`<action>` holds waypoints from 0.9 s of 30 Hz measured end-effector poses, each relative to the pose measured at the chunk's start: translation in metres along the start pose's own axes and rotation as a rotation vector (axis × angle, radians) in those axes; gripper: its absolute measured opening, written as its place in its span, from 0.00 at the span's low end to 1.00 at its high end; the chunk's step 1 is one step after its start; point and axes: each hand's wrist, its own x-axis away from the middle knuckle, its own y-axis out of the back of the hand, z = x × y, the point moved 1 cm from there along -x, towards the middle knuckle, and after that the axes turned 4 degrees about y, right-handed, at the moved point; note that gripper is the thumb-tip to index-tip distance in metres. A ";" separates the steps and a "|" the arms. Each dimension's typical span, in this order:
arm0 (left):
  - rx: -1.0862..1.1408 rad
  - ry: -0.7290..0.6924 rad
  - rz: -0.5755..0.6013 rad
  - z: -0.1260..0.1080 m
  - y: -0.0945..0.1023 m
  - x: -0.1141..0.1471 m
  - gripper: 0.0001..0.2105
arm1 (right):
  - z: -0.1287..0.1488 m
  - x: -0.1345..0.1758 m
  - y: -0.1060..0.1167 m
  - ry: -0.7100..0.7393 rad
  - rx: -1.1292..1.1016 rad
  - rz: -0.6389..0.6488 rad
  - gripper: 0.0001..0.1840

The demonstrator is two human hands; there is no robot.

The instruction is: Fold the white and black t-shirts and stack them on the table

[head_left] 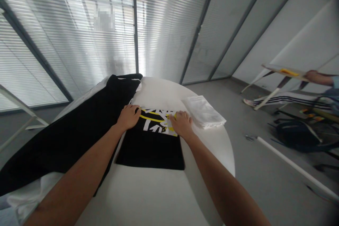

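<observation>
A folded black T-shirt (152, 150) lies in a near rectangle on the round white table (156, 91), its white and yellow print toward the far side. At its far left corner, my left hand (129, 117) holds the edge with the thumb on top of the cloth. My right hand (182, 124) grips the far right side in the same way, thumb over the print. Both sets of fingertips are partly hidden. Left of my left hand, a heap of black clothing (87, 134) spreads over the table, with white cloth (34, 190) beneath it.
A folded white garment (205, 111) sits on the table's right side. Further right, another person's hand (314, 76) rests at a wooden-topped table (278, 71). A white pole (293, 164) and a dark chair (299, 136) stand out against the grey floor. Glass panels with blinds (169, 24) line the back.
</observation>
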 end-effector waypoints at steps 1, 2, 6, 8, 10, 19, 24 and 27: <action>0.001 -0.001 -0.002 0.000 0.000 0.000 0.15 | 0.000 -0.001 0.001 -0.003 -0.006 -0.007 0.27; 0.004 0.000 -0.004 -0.001 0.000 0.000 0.15 | 0.001 -0.002 0.001 -0.005 -0.017 -0.011 0.25; 0.037 0.003 -0.009 -0.005 0.003 0.000 0.15 | 0.001 -0.004 0.003 -0.019 -0.061 -0.015 0.22; 0.085 0.006 -0.015 -0.007 0.006 0.000 0.14 | 0.001 -0.005 0.004 -0.030 -0.070 -0.017 0.22; 0.156 0.024 -0.038 -0.010 0.009 0.000 0.13 | 0.001 -0.005 0.006 -0.043 -0.076 -0.021 0.24; 0.379 0.178 -0.104 -0.009 0.017 -0.003 0.12 | 0.000 -0.009 0.009 -0.017 -0.240 -0.028 0.25; 0.551 0.323 -0.109 -0.010 0.018 -0.004 0.13 | -0.003 -0.012 0.006 -0.036 -0.421 -0.108 0.24; 0.738 0.461 -0.109 -0.006 0.016 -0.005 0.14 | -0.006 -0.016 0.002 -0.067 -0.542 -0.126 0.25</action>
